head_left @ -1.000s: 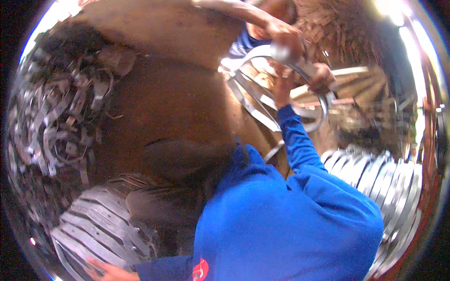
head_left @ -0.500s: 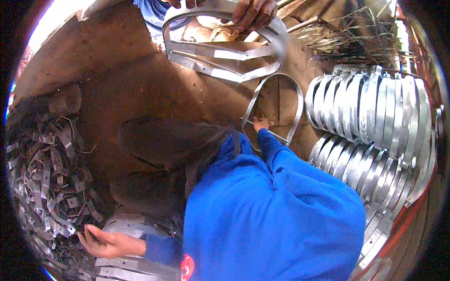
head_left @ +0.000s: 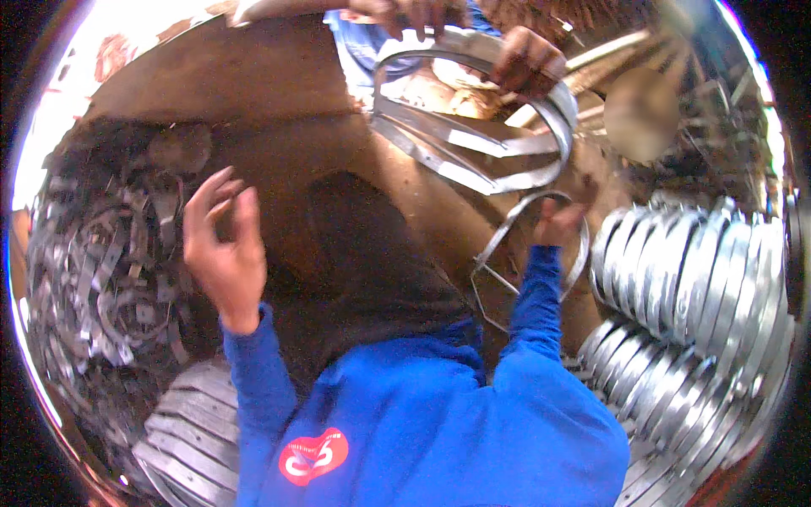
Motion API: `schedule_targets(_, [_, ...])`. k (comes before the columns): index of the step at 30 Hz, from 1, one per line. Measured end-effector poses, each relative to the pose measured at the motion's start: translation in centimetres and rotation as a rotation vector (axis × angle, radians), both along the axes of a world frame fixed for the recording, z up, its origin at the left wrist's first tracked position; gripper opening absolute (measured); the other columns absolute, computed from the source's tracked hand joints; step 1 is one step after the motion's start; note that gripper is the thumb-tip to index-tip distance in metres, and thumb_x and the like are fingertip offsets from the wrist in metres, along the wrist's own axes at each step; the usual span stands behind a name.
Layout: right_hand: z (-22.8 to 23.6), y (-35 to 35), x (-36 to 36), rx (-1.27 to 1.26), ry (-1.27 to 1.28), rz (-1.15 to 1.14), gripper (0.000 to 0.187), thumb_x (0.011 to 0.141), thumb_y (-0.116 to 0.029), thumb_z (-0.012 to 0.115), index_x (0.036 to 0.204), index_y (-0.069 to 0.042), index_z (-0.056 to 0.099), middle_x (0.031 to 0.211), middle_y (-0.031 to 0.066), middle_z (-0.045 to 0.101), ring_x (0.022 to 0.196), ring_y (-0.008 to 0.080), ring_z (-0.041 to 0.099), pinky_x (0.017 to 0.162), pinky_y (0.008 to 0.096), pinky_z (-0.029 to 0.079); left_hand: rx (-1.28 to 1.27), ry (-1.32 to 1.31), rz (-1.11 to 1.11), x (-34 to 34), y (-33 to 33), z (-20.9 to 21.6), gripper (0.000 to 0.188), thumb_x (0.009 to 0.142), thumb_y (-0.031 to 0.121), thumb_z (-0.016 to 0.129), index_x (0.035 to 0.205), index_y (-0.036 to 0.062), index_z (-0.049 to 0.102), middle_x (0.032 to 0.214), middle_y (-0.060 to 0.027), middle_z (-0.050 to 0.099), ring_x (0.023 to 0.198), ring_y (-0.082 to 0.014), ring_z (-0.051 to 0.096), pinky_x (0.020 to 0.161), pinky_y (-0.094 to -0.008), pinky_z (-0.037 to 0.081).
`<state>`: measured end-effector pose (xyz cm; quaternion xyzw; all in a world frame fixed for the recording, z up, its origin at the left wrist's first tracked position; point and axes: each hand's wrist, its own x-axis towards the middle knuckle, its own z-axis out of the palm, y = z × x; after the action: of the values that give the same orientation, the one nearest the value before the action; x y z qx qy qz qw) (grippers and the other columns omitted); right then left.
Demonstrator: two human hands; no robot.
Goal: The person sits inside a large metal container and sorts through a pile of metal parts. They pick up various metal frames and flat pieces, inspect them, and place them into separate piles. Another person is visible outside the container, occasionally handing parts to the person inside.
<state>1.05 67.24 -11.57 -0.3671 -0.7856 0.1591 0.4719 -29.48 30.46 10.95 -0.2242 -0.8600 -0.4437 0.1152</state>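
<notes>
My left hand (head_left: 226, 245) is raised over the dark floor, to the right of a heap of small bent metal pieces (head_left: 110, 279). It stands open, its fingers loosely curved and thumb apart, with nothing in it. My right hand (head_left: 561, 221), a little smeared, is over the far side of a D-shaped metal hoop (head_left: 500, 235) lying on the brown floor. Its fingers are spread and I see nothing in them; whether they touch the hoop I cannot tell. Beyond, another person's hands (head_left: 528, 61) hold a larger pair of joined metal hoops (head_left: 448, 173).
Rows of shiny metal hoops (head_left: 676, 270) are stacked at the right. Beside my left forearm lies a pile of curved metal strips (head_left: 190, 414). Brown sheeting (head_left: 228, 84) covers the floor at the far left, and sticks (head_left: 608, 51) lie at the back right.
My left hand has risen away from the metal heap and curved strips. My right hand has left the hoop's near bar for its far side. The whole view has shifted.
</notes>
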Motion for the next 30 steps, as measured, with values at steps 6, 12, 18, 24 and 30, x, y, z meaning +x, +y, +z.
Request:
schedule_targets(6, [17.7,4.2,-8.7,-0.014,-0.463,0.536,0.101,0.073,-0.03,0.08,0.149,-0.005,0.018,0.141,0.0187,0.042,0.131,0.0279,0.038,0.106,0.0413,0.034,-0.159,0.042,-0.218,-1.0,2.7,-1.2,0.029,0.085,0.023,0.068,0.109,0.0064,0.064,0.108,-0.014,0.065,0.102,-0.0296,0.061,0.086,-0.0379,0.05])
schedule_targets(12, [15.5,9.8,-9.2,0.047,-0.639,0.678,0.091,0.066,-0.013,0.073,0.143,-0.006,0.025,0.136,0.0194,0.039,0.126,0.0354,0.041,0.107,0.0444,0.034,-0.08,-0.14,-0.137,0.8,-0.2,-4.1,0.029,0.083,0.02,0.067,0.106,0.0047,0.062,0.103,-0.0154,0.063,0.101,-0.0337,0.057,0.091,-0.0406,0.045])
schedule_targets(18, [17.1,5.9,-10.4,0.004,-0.65,0.791,0.103,0.057,-0.009,0.074,0.145,-0.006,0.021,0.137,0.0168,0.038,0.128,0.0325,0.039,0.108,0.0429,0.03,-0.022,-0.24,0.169,2.3,-7.4,-7.5,0.036,0.083,0.021,0.066,0.112,0.0012,0.06,0.113,-0.0183,0.063,0.11,-0.0342,0.057,0.096,-0.039,0.044])
schedule_targets(24, [19.5,-1.3,-13.4,-0.101,-0.656,0.849,0.1,0.054,-0.004,0.069,0.143,-0.003,0.024,0.134,0.0186,0.041,0.124,0.0328,0.043,0.106,0.0428,0.034,-0.022,-0.318,0.468,5.7,-14.5,-8.6,0.039,0.081,0.017,0.07,0.115,0.0014,0.059,0.112,-0.0196,0.063,0.106,-0.0351,0.06,0.094,-0.0393,0.047])
schedule_targets(30, [23.1,-8.3,-19.1,0.075,-0.77,0.883,0.087,0.058,-0.003,0.064,0.138,0.003,0.031,0.123,0.025,0.049,0.115,0.0375,0.05,0.102,0.0407,0.038,-0.015,-0.259,0.658,8.8,-18.5,-8.2,0.04,0.081,0.013,0.07,0.117,0.0032,0.057,0.1,-0.0159,0.064,0.096,-0.0313,0.062,0.086,-0.0401,0.048])
